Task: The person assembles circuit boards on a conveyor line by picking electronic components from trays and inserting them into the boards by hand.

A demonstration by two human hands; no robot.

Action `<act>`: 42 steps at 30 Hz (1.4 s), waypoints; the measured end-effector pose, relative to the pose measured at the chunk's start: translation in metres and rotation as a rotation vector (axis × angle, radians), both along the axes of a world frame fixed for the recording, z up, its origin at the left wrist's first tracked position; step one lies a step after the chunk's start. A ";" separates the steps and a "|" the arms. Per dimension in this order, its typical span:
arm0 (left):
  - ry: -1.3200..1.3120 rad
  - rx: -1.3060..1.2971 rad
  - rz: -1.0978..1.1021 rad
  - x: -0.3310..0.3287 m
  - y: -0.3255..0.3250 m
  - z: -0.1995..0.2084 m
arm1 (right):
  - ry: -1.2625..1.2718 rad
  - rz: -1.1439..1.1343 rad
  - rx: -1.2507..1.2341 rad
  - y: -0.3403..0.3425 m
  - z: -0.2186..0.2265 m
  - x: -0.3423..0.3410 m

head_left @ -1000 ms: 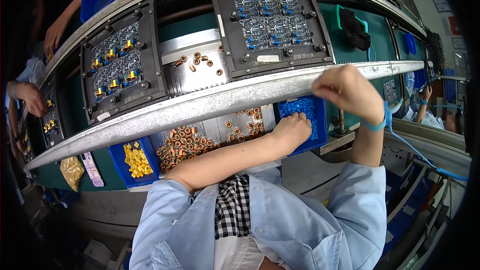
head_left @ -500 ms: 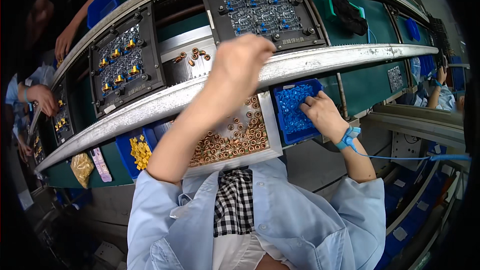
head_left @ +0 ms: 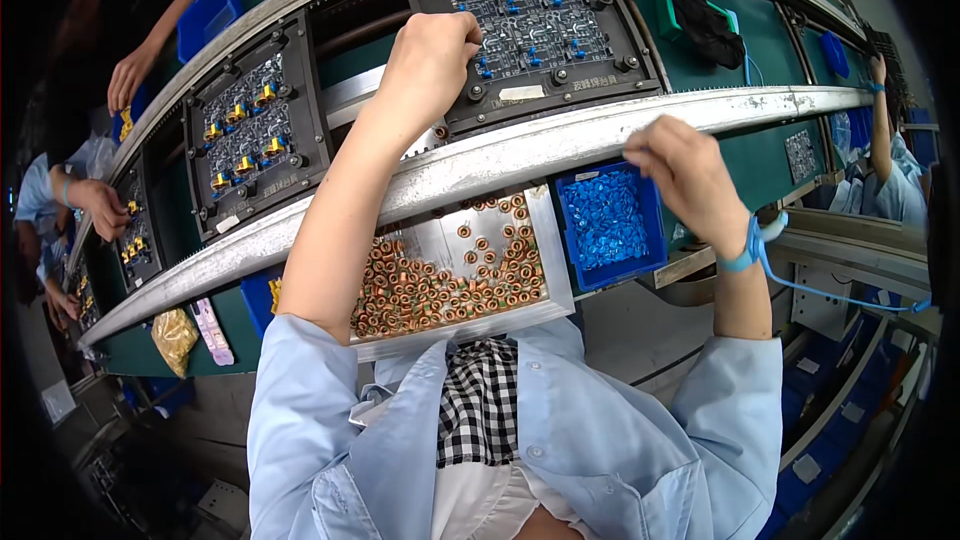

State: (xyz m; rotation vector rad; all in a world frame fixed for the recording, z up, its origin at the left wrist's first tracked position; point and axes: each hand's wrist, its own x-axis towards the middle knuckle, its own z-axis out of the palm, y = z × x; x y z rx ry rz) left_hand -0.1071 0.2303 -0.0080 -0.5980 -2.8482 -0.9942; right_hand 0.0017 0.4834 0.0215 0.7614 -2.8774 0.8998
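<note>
My left hand (head_left: 425, 65) is closed in a pinch at the left edge of a group of circuit boards (head_left: 535, 8), held in a black carrier frame (head_left: 590, 81). Whatever its fingertips hold is hidden. Blue components stand on these boards. My right hand (head_left: 690, 180), with a blue wrist strap, hovers by the upper right corner of a blue bin (head_left: 657, 240). Its fingers are curled together; I cannot make out anything in them. Small blue disc-shaped parts (head_left: 605, 215) fill the bin. Beside it, a metal tray (head_left: 556, 260) holds many copper-wound ring coils (head_left: 430, 292).
A white metal rail (head_left: 560, 135) runs between the bins and the carriers. Left of my left arm is another carrier (head_left: 300, 165) whose boards bear yellow parts. A blue bin (head_left: 255, 302) is partly behind my arm. Other people's hands (head_left: 100, 205) work at the far left.
My left hand has moved left and away from me, to the boards' left edge. My right hand has come up out of the blue bin, to the right.
</note>
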 end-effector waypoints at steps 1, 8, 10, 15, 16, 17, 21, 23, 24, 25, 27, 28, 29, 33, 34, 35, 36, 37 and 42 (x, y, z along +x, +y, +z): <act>0.018 -0.007 -0.011 0.000 0.003 0.000 | 0.040 -0.025 0.013 0.002 0.001 -0.018; -0.012 -0.024 -0.049 0.004 0.005 0.005 | -0.044 -0.048 0.147 -0.007 -0.009 -0.085; 0.001 -0.024 -0.046 0.005 0.002 0.004 | -0.084 -0.065 0.091 -0.007 -0.006 -0.087; 0.057 0.012 -0.052 0.004 0.000 0.000 | -0.172 -0.146 -0.088 -0.003 0.004 -0.093; 0.062 0.044 -0.055 0.004 0.001 0.000 | -0.154 -0.160 -0.100 -0.002 0.004 -0.097; 0.067 0.076 -0.058 0.005 0.001 -0.001 | -0.136 -0.172 -0.113 -0.002 0.004 -0.102; 0.102 0.141 -0.025 0.005 0.002 0.001 | -0.183 -0.208 -0.100 -0.005 0.014 -0.129; 0.131 0.163 0.020 0.005 0.000 0.002 | -0.250 -0.220 -0.082 -0.008 0.017 -0.146; 0.131 0.169 0.015 0.005 0.001 0.002 | -0.249 -0.226 -0.077 -0.007 0.015 -0.155; 0.126 0.177 0.030 0.005 0.001 0.003 | -0.269 -0.224 -0.052 -0.005 0.011 -0.165; 0.113 0.190 0.067 0.006 0.001 0.004 | -0.313 -0.212 -0.002 -0.004 0.003 -0.183; 0.106 0.197 0.084 0.006 0.001 0.004 | -0.336 -0.208 0.023 -0.002 -0.001 -0.188; 0.104 0.200 0.084 0.006 -0.001 0.005 | -0.338 -0.209 0.027 -0.005 0.000 -0.190; 0.057 0.194 0.091 0.006 -0.006 0.007 | -0.361 -0.172 0.220 -0.017 0.006 -0.197; 0.054 0.200 0.086 0.006 -0.005 0.008 | -0.363 -0.177 0.224 -0.016 0.004 -0.199; 0.033 0.214 0.101 0.006 -0.005 0.010 | -0.397 -0.213 0.175 -0.013 -0.003 -0.203; 0.013 0.228 0.117 0.007 -0.004 0.011 | -0.429 -0.249 0.125 -0.011 -0.009 -0.207; -0.007 0.242 0.132 0.007 -0.004 0.012 | -0.461 -0.285 0.074 -0.009 -0.014 -0.211; -0.017 0.246 0.151 0.009 -0.008 0.011 | -0.518 -0.312 0.193 -0.012 -0.019 -0.226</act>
